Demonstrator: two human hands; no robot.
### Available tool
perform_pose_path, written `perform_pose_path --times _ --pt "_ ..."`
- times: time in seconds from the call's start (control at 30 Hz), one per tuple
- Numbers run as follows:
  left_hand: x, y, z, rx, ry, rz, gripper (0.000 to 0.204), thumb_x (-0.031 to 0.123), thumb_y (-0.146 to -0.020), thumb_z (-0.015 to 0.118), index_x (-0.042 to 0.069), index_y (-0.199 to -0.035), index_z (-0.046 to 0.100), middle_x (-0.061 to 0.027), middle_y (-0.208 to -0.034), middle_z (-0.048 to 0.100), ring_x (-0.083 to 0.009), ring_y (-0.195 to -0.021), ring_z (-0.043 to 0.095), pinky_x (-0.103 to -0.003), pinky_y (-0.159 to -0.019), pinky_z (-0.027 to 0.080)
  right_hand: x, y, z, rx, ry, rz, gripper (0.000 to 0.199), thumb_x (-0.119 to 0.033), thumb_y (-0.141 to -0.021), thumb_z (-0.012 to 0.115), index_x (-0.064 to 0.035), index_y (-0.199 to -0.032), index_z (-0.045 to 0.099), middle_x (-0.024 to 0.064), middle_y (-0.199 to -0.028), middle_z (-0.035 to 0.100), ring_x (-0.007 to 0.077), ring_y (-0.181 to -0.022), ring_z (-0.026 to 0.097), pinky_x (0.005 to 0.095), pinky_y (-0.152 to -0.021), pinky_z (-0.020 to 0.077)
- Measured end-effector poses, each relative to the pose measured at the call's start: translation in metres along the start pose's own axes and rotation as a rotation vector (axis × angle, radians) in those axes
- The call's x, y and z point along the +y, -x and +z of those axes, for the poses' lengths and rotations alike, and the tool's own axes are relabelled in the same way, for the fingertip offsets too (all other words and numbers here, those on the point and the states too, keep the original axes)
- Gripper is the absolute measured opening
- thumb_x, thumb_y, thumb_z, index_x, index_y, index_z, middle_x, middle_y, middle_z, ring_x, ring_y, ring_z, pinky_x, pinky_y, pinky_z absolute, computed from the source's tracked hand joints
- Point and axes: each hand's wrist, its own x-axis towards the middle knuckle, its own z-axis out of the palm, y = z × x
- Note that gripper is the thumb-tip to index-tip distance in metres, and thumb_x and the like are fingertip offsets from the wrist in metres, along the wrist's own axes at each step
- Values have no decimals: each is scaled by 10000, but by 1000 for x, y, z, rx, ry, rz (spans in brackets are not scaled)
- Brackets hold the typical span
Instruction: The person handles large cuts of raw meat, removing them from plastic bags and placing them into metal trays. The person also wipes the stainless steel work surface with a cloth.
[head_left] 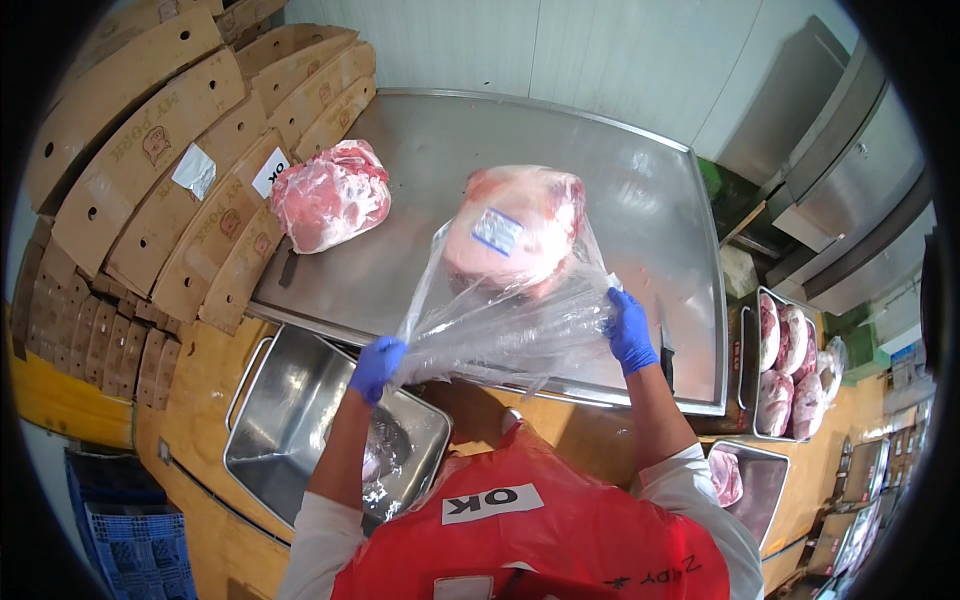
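A large pale cut of pork [545,210] lies on the steel table, partly inside a clear plastic bag [490,335] with a blue-and-white label [497,231] on it. My left hand [377,368], in a blue glove, is closed on the bag's near left corner. My right hand [629,328], gloved alike, grips the bag's right edge. Between them the film is stretched wide toward me. At the far left of the table sits another piece of pork [335,195], unwrapped. A knife [666,350] with a dark handle lies just right of my right hand.
Stacked cardboard boxes [150,150] stand along the left. A deep steel tub [285,390] holding a plastic-wrapped piece is below the table's near left edge. Right of the steel table [660,200] are a tub of several meat pieces [790,340] and a smaller tray [765,485].
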Motion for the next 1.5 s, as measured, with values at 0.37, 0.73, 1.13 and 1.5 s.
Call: perform_pose_path --times 0.37,0.73,1.13,1.5 --pt "20 74 -5 -187 -129 -281 241 266 -953 646 48 -944 750 43 -684 522 -59 -620 459 -242 -577 380 64 54 -57 42 809 -210 219 -225 -935 675 -7 -929 656 -8 -736 590 80 -615 480 279 -577 411" --pt "55 7 26 -91 -17 -11 263 216 -980 657 6 -1120 727 -35 -1030 729 -101 -933 626 -271 -877 486 -1 -22 123 -51 1040 -820 493 -307 -881 750 -66 -1289 613 174 -1198 584 358 -954 670 433 -833 552" --pt "26 22 59 -78 -618 427 678 256 -862 767 53 -1448 491 -220 -1619 257 -354 -1462 331 -439 -1175 313 132 1 102 -599 1469 -1026 256 -104 -894 575 -93 -1145 624 129 -909 606 327 -756 658 467 -614 547" --pt "-61 -128 185 203 -295 348 1015 451 -742 878 -148 -1366 347 -290 -1359 495 -342 -1223 536 -432 -1025 452 134 50 56 -759 1104 -807 320 -200 -841 702 -99 -1143 671 136 -1012 621 340 -915 646 450 -775 556"
